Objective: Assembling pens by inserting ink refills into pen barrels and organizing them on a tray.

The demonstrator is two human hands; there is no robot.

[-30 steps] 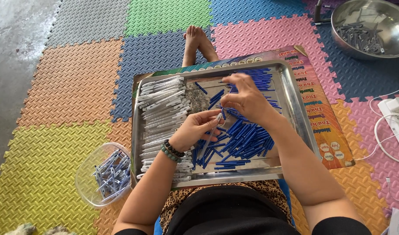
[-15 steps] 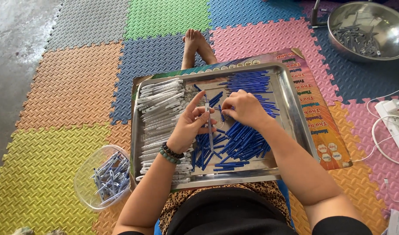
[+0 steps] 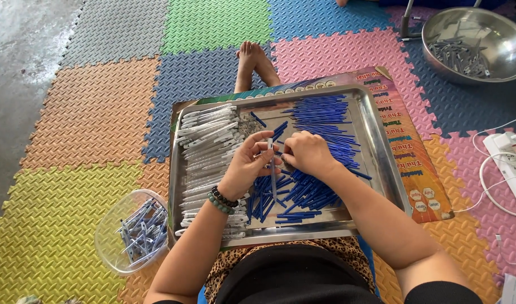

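A steel tray [image 3: 376,141] rests on my lap. Its left side holds a stack of clear pen barrels [image 3: 207,141]; its right side holds several blue refill tubes [image 3: 320,118]. My left hand [image 3: 246,166], with a bead bracelet at the wrist, holds a clear pen barrel [image 3: 272,169] upright over the middle of the tray. My right hand [image 3: 305,152] meets it from the right, its fingertips closed at the barrel's upper part. What they pinch there is hidden.
A clear plastic tub [image 3: 131,231] with assembled pens sits at my left on the foam mats. A steel bowl [image 3: 505,39] of grey parts stands far right. A white power strip [image 3: 508,155] with cables lies at the right. A printed board [image 3: 415,163] lies under the tray.
My right hand came back from the blue tubes toward the middle. Both hands drew together, and the left hand now holds a clear barrel upright between them.
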